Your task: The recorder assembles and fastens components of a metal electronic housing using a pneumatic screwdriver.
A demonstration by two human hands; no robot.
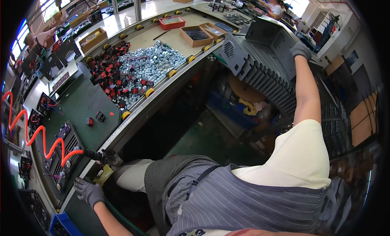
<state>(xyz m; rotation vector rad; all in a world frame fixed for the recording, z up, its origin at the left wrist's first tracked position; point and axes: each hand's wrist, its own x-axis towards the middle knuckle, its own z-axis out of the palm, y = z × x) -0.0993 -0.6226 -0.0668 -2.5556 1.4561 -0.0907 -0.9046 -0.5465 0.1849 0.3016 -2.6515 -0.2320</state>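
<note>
1. Head view: right hand [301, 50], gloved, reaching far out and up to a stack of grey metal cases [266, 61] at the end of the workbench [170, 91]; fingers curled down over the top back edge of the uppermost case, pressed together rather than spread.
2. Left hand [89, 191], also gloved, low by the bench's near edge; fingers loosely bent, resting just below a yellow-bodied tool [103, 173] with a black nozzle, fed by a coiled orange hose [38, 134]. Hard to tell whether gripping or only touching.
3. Cases: sheet steel with vent holes, stacked and leaning; judged stiff, fairly heavy, awkward for a single outstretched arm, with thin edges likely sharp.
4. Best hold, by judgement: fingers hooked over the top edge as now, second hand under the lower corner nearer the body.
5. Beyond the left fingers: a heap of silvery nuts [152, 63] and small red-and-black switches [107, 75].
</note>
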